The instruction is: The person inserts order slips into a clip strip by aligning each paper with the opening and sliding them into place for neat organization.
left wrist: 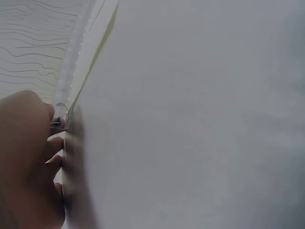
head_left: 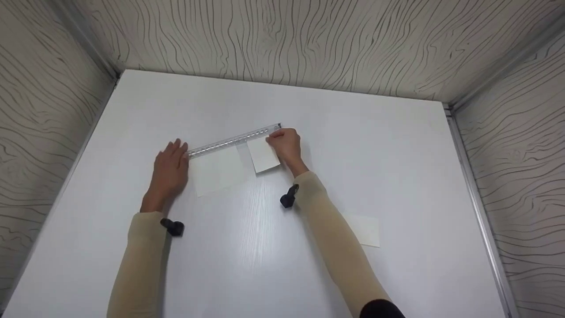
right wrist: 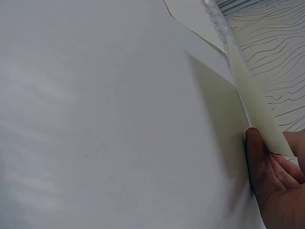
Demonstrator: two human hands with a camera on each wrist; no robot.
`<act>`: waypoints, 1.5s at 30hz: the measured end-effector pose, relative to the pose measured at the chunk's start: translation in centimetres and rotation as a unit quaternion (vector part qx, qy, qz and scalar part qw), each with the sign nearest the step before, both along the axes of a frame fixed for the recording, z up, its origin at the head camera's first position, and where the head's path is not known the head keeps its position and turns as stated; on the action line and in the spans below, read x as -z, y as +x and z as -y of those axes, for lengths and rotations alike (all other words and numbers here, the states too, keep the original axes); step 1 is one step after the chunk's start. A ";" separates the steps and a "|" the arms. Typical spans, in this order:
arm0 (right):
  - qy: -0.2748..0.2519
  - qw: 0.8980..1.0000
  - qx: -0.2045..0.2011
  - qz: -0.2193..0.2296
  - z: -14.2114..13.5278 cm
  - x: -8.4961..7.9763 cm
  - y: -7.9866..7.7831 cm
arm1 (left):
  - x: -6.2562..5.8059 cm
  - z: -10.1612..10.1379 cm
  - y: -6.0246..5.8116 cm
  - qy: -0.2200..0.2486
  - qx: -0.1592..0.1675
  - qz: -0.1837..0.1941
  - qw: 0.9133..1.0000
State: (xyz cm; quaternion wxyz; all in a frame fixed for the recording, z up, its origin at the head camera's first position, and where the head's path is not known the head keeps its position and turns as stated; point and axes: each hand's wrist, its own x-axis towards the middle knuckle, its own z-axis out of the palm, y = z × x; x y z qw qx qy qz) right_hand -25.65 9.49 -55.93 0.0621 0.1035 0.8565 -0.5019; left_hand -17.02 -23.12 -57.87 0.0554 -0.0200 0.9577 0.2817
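Observation:
A clear ruler [head_left: 234, 140] lies slanted on the white table, its right end farther from me. At its left end rests my left hand [head_left: 170, 172], fingers extended over the table; in the left wrist view those fingers [left wrist: 55, 143] are beside the ruler's end. A larger piece of white paper [head_left: 218, 171] lies along the ruler's near edge. My right hand [head_left: 287, 145] pinches a smaller piece of paper [head_left: 263, 155] by its right side, near the ruler's right end. The right wrist view shows this small paper [right wrist: 255, 105] tilted up off the table, casting a shadow.
Another piece of white paper [head_left: 368, 230] lies on the table [head_left: 410, 176], partly covered by my right forearm. Panels with a wood-grain line pattern [head_left: 265, 39] stand at the back and both sides. Metal frame strips run along the table's side edges.

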 end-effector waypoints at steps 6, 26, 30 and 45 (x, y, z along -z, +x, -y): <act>-0.004 1.000 -0.008 0.008 0.5 0.0 0.2 | 0.1 0.0 0.0 0.005 -0.001 -0.001 1.000; -0.010 0.999 -0.034 -0.005 1.5 0.2 0.6 | 0.3 -0.1 0.1 0.001 0.002 -0.014 1.000; -0.007 0.999 -0.038 -0.010 1.8 0.2 0.6 | 0.3 -0.2 0.1 0.002 0.003 -0.014 1.000; -0.002 0.999 -0.044 -0.004 2.3 0.0 0.5 | 0.2 0.0 -0.1 0.003 0.002 -0.018 1.000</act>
